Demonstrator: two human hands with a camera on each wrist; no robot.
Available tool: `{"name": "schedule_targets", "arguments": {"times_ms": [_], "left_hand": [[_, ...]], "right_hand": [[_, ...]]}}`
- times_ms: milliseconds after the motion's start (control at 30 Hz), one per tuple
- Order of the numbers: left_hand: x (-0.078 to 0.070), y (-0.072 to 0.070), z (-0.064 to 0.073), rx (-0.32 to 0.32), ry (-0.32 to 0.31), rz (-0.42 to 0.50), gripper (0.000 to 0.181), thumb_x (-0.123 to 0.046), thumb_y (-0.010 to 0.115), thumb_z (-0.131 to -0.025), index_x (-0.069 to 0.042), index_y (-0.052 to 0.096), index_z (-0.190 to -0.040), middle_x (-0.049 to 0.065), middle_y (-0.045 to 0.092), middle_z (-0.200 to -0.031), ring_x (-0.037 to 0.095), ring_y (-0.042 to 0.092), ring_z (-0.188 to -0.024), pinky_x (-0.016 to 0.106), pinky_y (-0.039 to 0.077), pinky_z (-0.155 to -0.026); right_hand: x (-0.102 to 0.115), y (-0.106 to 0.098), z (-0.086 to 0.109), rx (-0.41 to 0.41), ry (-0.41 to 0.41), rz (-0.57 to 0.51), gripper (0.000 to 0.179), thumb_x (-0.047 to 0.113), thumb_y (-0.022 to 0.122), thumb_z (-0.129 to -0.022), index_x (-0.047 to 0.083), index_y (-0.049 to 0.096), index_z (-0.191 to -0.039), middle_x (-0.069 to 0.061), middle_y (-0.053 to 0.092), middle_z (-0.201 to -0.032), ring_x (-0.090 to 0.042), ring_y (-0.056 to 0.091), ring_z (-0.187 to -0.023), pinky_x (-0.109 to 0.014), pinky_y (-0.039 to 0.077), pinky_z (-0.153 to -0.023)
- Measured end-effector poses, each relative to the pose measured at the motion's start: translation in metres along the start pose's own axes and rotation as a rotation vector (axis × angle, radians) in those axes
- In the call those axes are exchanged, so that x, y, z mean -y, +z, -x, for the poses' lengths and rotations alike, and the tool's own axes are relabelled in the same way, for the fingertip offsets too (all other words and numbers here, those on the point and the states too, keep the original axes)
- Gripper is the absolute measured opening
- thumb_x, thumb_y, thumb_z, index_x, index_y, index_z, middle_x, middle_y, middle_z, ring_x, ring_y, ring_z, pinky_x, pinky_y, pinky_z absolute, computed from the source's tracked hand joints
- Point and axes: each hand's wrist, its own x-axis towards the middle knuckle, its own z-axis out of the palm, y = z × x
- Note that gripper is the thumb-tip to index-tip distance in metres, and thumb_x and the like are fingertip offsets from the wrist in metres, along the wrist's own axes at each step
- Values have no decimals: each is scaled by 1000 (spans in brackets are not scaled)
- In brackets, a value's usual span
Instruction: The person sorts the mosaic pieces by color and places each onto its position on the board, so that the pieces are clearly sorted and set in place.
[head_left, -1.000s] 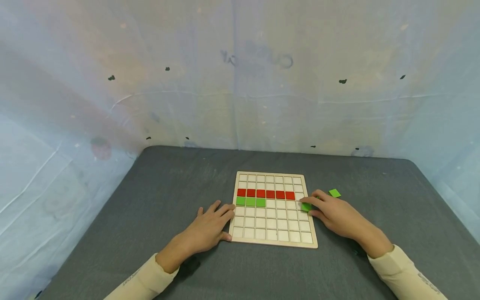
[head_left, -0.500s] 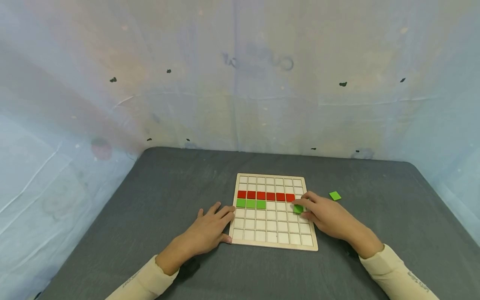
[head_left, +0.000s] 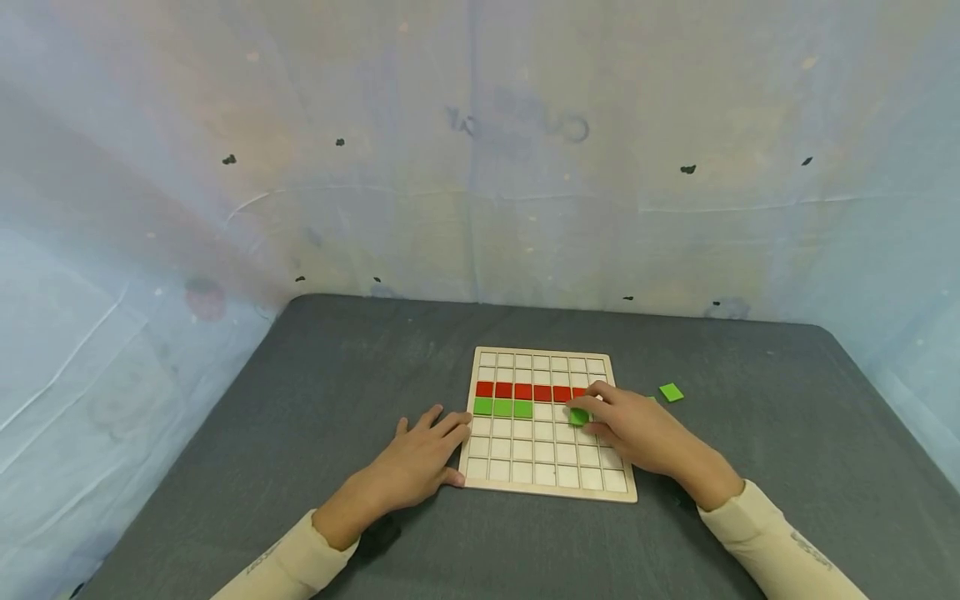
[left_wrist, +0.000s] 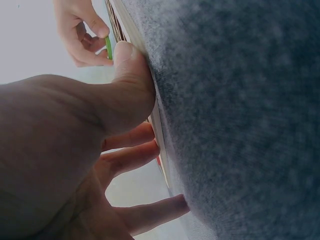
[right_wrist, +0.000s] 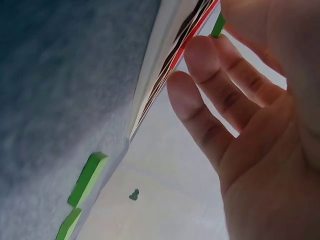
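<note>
A wooden grid board point(head_left: 543, 451) lies on the dark cloth, with a row of red square tiles point(head_left: 523, 392) set in it. Three green tiles point(head_left: 503, 408) fill the left end of the row just below. Spread fingers of my left hand point(head_left: 408, 462) rest along the board's left edge, thumb at its lower corner; the left wrist view shows the thumb point(left_wrist: 131, 75) against the rim. Over the right part of the green row, my right hand point(head_left: 637, 425) pinches another green tile point(head_left: 578, 417) between thumb and fingers. That tile is tilted, close above the cells.
Loose green tiles point(right_wrist: 89, 177) lie on the grey tabletop point(head_left: 360, 367) right of the board, one partly hidden behind my right hand in the head view. A pale sheet point(head_left: 525, 208) with dark marks hangs behind the table.
My right hand has moved left with the green tile, from the board's right edge to over its grid. The left hand stays at the board's left edge.
</note>
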Motion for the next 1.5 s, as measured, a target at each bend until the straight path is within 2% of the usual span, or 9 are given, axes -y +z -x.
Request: {"name": "schedule_targets", "arguments": {"times_ms": [267, 533, 767, 1133, 1500], "left_hand": [[0, 0, -1, 5, 2, -3, 52, -43, 70, -86, -17, 57, -129, 0, 43, -152, 44, 39, -141, 78, 39, -94], [1, 2, -2, 4, 10, -2, 53, -43, 70, -86, -17, 57, -130, 1, 43, -152, 45, 39, -141, 78, 39, -94], [0, 2, -3, 9, 15, 0, 49, -43, 69, -86, -17, 57, -126, 0, 43, -152, 45, 39, -141, 78, 39, -94], [1, 3, -2, 5, 2, -4, 51, -44, 69, -86, -18, 56, -128, -1, 42, -153, 45, 39, -141, 78, 39, -94], [2, 2, 0, -1, 3, 0, 50, -43, 70, -85, -18, 57, -126, 0, 43, -152, 45, 40, -141, 79, 39, -93]], "right_hand": [[5, -6, -13, 20, 51, -49, 39, 24, 71, -94, 23, 62, -132, 7, 60, -117, -2, 56, -80, -23, 49, -68], [12, -13, -31, 12, 7, -79, 35, 21, 70, -95, 20, 64, -129, 5, 61, -115, 0, 52, -76, -21, 48, -66], [16, -7, -43, 52, 28, -135, 34, 23, 68, -96, 21, 63, -129, 5, 61, -116, -1, 53, -77, -21, 48, -67], [16, 4, -44, 94, 32, -95, 32, 23, 68, -96, 20, 64, -128, 1, 63, -117, -8, 62, -89, -29, 54, -77], [19, 8, -49, 101, 27, -57, 36, 25, 69, -95, 21, 63, -130, 3, 63, -112, -2, 53, -77, -23, 49, -68]]}}
